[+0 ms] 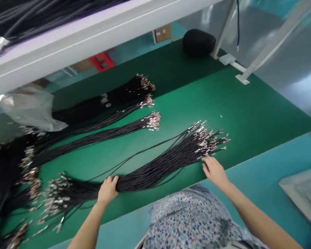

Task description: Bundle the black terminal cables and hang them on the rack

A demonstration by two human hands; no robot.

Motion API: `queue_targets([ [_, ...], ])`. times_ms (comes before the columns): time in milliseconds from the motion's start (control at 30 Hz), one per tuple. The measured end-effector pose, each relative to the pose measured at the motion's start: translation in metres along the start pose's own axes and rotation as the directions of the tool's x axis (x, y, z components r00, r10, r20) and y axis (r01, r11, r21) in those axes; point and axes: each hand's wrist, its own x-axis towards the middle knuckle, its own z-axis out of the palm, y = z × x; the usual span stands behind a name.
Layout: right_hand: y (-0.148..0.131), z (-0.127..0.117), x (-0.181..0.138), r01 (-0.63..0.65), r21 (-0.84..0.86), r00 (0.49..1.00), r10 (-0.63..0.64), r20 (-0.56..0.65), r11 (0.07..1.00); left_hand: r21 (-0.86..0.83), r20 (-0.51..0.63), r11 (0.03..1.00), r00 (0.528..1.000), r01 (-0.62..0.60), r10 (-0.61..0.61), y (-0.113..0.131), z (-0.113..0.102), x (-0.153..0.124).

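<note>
A thick bundle of black cables (pixel 155 169) lies across the green table in front of me, its right end fanned out into shiny metal terminals (pixel 206 138). Near the bundle's left part, my left hand (pixel 108 190) is closed around it, with the fingertips on top. My right hand (pixel 215 172) is beside the terminals at the right end, thumb and fingers apart, fingertips close to the lowest cables; whether they touch is unclear. Silvery connectors (pixel 55 193) crowd the left end. A couple of loose cables (pixel 134 154) curve along the bundle's far side.
More black cable bundles (pixel 101 135) lie behind and to the left on the green table (pixel 261 107). A clear plastic bag (pixel 31 107) rests on some. A white shelf beam (pixel 98 38) crosses overhead. A black rounded object (pixel 199 42) sits at the back by a white post (pixel 224 27).
</note>
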Motion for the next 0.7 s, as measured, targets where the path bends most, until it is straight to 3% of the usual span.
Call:
queue_targets([
  [67,-0.010,-0.004,0.015,0.286,-0.009,0.958,-0.286,-0.017,0.958,0.003,-0.038,0.997,0.996,0.077,-0.077,0.015,-0.002,-0.002],
  [133,-0.019,-0.007,0.036,0.474,-0.026,0.880,-0.473,0.049,0.880,-0.045,-0.041,0.995,0.995,0.089,-0.091,0.029,-0.008,-0.007],
  [233,-0.034,-0.007,0.073,0.599,-0.076,0.799,-0.588,0.127,0.797,-0.145,-0.032,0.988,0.998,0.045,-0.050,0.043,-0.020,-0.014],
  [333,-0.054,0.007,0.108,0.716,-0.097,0.695,-0.693,0.193,0.691,-0.234,-0.026,0.972,1.000,0.002,-0.009,0.037,-0.026,-0.014],
  [400,-0.066,0.026,0.126,0.796,-0.078,0.598,-0.758,0.261,0.601,-0.260,-0.029,0.965,0.999,-0.032,0.025,0.016,-0.021,-0.013],
  [467,-0.072,0.049,0.136,0.826,-0.067,0.551,-0.776,0.308,0.560,-0.255,-0.026,0.967,1.000,-0.014,0.008,-0.015,-0.011,-0.015],
  [633,-0.052,0.084,0.134,0.836,-0.065,0.545,-0.809,0.218,0.545,-0.237,-0.027,0.971,0.999,0.039,-0.047,-0.105,0.017,-0.024],
  [700,-0.042,0.089,0.131,0.820,-0.057,0.571,-0.805,0.159,0.570,-0.231,-0.013,0.971,0.998,0.057,-0.062,-0.138,0.025,-0.015],
])
